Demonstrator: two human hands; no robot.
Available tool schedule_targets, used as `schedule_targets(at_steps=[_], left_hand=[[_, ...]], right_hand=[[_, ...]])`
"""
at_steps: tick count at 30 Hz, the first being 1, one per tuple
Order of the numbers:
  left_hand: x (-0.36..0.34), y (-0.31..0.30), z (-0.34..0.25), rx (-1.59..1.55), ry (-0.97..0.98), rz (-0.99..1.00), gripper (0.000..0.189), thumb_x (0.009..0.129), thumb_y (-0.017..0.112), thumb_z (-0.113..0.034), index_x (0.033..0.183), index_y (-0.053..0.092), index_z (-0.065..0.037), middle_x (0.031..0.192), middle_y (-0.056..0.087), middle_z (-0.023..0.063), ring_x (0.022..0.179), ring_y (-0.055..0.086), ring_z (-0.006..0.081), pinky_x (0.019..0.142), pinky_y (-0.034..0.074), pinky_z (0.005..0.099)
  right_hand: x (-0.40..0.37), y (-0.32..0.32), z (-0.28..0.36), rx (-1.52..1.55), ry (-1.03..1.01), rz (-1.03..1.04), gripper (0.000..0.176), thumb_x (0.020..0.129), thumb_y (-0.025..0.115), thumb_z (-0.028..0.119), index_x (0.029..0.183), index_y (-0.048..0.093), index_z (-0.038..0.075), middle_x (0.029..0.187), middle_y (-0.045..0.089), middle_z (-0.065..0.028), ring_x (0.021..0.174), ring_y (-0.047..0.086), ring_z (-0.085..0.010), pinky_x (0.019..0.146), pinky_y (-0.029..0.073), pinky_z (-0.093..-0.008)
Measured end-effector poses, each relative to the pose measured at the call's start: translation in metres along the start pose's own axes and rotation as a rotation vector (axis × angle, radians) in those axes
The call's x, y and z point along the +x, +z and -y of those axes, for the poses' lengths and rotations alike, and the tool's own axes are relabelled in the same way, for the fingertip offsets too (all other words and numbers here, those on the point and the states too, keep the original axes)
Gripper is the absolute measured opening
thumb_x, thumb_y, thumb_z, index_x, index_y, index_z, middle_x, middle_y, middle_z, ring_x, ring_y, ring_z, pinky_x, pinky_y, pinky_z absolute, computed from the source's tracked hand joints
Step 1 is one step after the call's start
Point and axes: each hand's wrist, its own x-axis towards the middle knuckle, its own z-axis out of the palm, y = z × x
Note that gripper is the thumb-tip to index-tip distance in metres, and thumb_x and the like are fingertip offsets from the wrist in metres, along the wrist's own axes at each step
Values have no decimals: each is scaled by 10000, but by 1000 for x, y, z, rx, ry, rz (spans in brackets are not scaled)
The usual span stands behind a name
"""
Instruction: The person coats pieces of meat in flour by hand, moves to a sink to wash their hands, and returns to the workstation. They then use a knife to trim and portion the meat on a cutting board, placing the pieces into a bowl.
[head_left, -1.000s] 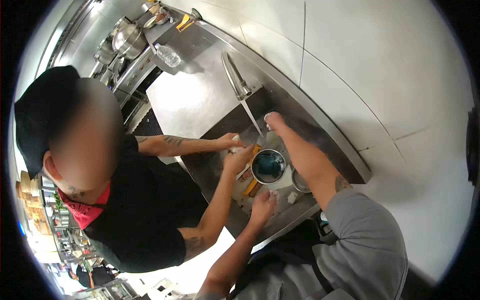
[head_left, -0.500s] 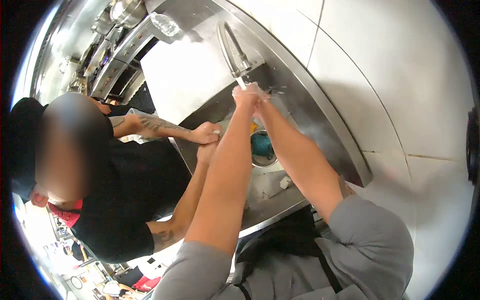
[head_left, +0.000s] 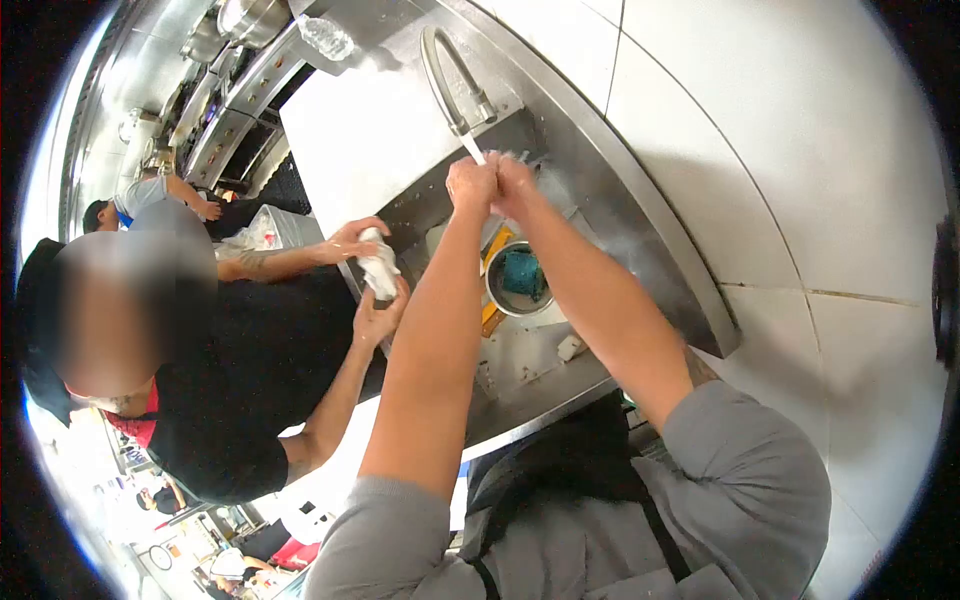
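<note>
Water runs from the curved faucet (head_left: 445, 85) onto my two hands, which are together over the metal sink (head_left: 610, 235). My left hand (head_left: 472, 184) has its fingers curled in, and what they close on, if anything, is hidden. Beside it and touching it, my right hand (head_left: 514, 182) is also curled, its fingers partly hidden by splashing water. Below my wrists, a round metal bowl (head_left: 493, 285) holds a teal scrubber (head_left: 522, 273). An orange-yellow object (head_left: 492, 320) lies partly under the bowl.
At the left, a co-worker in black (head_left: 260, 370) holds a white cloth-like item (head_left: 379, 268) in both hands. A white board (head_left: 350, 140) lies beyond the sink. A clear plastic container (head_left: 327, 38) is at the top. A small white block (head_left: 571, 347) sits near the sink's front edge.
The co-worker's hands have moved left, away from my forearm, and the white item now shows between them. My hands remain under the stream, more curled in.
</note>
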Motion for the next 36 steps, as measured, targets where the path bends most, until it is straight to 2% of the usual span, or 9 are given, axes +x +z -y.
schedule_targets(at_steps=[4, 10, 16, 18, 25, 26, 29, 32, 36], left_hand=[[8, 10, -6, -7, -5, -71, 493, 835, 651, -385, 1008, 678, 75, 994, 685, 281, 974, 667, 402, 860, 519, 446], [-18, -11, -22, -47, -1, -110, 436, 798, 678, -286, 1048, 664, 71, 1066, 671, 289, 1062, 638, 417, 907, 504, 454], [9, 29, -2, -509, -149, 24, 460, 861, 616, -327, 1181, 630, 3, 1139, 665, 237, 1013, 664, 367, 859, 511, 479], [-16, 11, -19, -781, -273, 92, 471, 928, 597, -378, 1183, 622, 18, 1137, 669, 234, 1009, 653, 343, 849, 510, 481], [-5, -10, -1, -54, 66, 97, 350, 877, 577, -259, 1090, 671, 2, 1098, 670, 265, 1039, 652, 414, 858, 529, 479], [-14, -6, -2, -137, 36, 16, 333, 871, 590, -271, 1063, 686, -17, 1086, 675, 256, 1024, 652, 413, 857, 521, 475], [-32, -9, -7, -258, 5, -158, 304, 848, 624, -291, 1005, 715, -48, 1044, 684, 242, 991, 651, 414, 858, 504, 466], [-26, -13, -7, -141, 93, -230, 285, 833, 622, -277, 963, 711, -39, 979, 683, 252, 963, 645, 424, 855, 503, 474], [-13, -15, -14, -197, 217, -271, 265, 837, 571, -239, 924, 702, -25, 969, 677, 265, 961, 640, 437, 843, 504, 498]], right_hand=[[-37, 33, 7, -4, -46, -131, 94, 908, 582, 184, 923, 596, 92, 865, 623, -51, 717, 602, -182, 514, 439, -316], [-21, 3, -4, -571, -272, -269, 146, 880, 633, 172, 971, 644, 59, 869, 664, -71, 716, 635, -196, 549, 470, -340], [-30, 19, -13, 204, -30, 132, 248, 952, 587, 275, 1099, 621, 79, 968, 665, -61, 833, 641, -192, 707, 515, -352], [-43, 29, -13, -9, -100, 40, 298, 993, 522, 350, 1130, 603, 98, 990, 655, -37, 886, 630, -181, 763, 511, -350], [-77, 73, -11, -212, -89, -108, 508, 988, 442, 572, 1048, 602, 94, 946, 640, -37, 890, 628, -188, 801, 514, -357], [-59, 48, -5, -125, -67, 104, 357, 1024, 442, 421, 1049, 595, 100, 936, 636, -55, 862, 623, -189, 780, 511, -365], [-19, 14, 5, -367, -90, 76, 303, 1002, 491, 377, 1027, 611, 100, 905, 636, -57, 801, 626, -190, 708, 512, -377], [-23, 23, -2, -570, -319, -275, 220, 967, 544, 305, 997, 617, 100, 882, 634, -51, 766, 626, -189, 628, 493, -378], [-21, 22, -21, -245, -128, -205, 173, 942, 587, 263, 1007, 620, 106, 798, 593, -23, 640, 551, -154, 532, 406, -345]])
